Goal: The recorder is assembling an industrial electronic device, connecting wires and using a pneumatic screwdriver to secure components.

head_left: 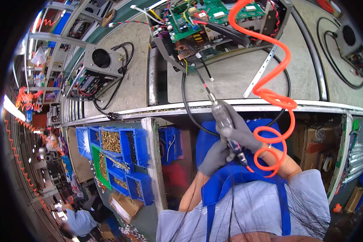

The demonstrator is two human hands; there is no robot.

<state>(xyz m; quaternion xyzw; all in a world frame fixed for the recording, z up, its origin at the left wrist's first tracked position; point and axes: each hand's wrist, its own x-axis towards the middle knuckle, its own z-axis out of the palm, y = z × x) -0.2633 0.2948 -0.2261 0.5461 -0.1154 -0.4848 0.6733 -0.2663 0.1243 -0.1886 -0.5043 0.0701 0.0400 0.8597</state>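
A power screwdriver [221,113] with a dark, shiny body is gripped by my gray-gloved right hand [243,131]. Its long bit points up and left, the tip near the lower left edge of an open electrical unit [207,40] with a green circuit board [213,18]. Whether the tip touches a screw is too small to tell. My left hand [214,158], also gloved, is closed with curled fingers beside the lower end of the screwdriver; what it holds is hidden. An orange coiled hose [284,66] runs to the tool's rear end.
A perforated metal strip [262,70] and a black cable [185,101] lie by the unit. Blue bins [137,183] and a green bin [101,165] of brass-colored parts hang below left. Other units [97,66] stand left and right. Another person [78,222] sits at lower left.
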